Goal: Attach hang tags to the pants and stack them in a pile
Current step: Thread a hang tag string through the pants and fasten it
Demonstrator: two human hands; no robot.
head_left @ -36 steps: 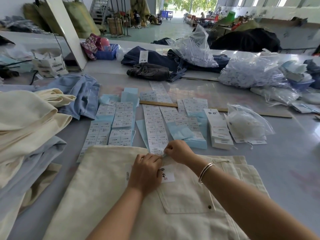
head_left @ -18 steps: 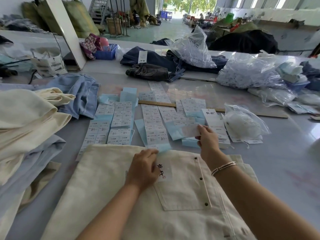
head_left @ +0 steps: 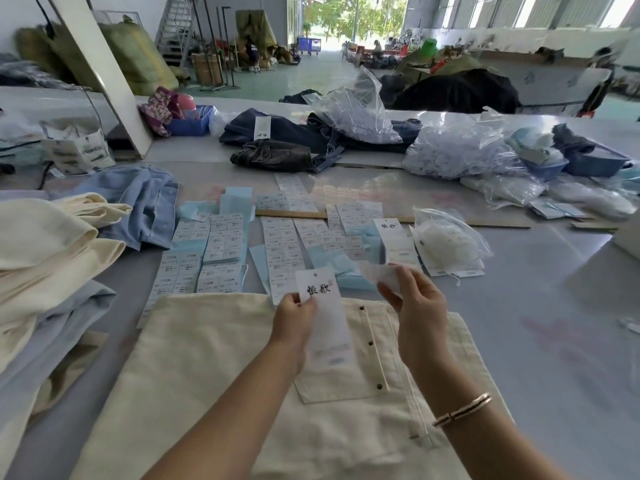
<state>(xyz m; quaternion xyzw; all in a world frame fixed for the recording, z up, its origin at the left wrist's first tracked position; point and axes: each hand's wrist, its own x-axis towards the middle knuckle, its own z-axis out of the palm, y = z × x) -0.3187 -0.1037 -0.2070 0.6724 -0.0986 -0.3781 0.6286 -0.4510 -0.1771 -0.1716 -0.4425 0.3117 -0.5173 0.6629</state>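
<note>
Cream pants (head_left: 214, 368) lie flat on the grey table in front of me, a snap-buttoned pocket facing up. My left hand (head_left: 294, 323) pinches a long white hang tag (head_left: 323, 306) with black brush lettering and holds it raised above the pocket. My right hand (head_left: 415, 313) pinches a small pale sticker label (head_left: 382, 275) a little to the right of the tag. Sheets of printed size labels (head_left: 214, 258) on blue backing lie spread just beyond the pants. A stack of hang tags (head_left: 398, 244) sits to their right.
A pile of cream and light-blue pants (head_left: 52, 258) fills the left edge. A clear bag of white fasteners (head_left: 446, 240) lies right of the tag stack, with a wooden ruler (head_left: 294, 214) behind. Dark jeans (head_left: 277, 154) and plastic bags (head_left: 460, 150) sit farther back.
My left hand has lifted the hang tag off the pants. My right hand reached to the label sheets, took a small sticker label and brought it back toward the tag.
</note>
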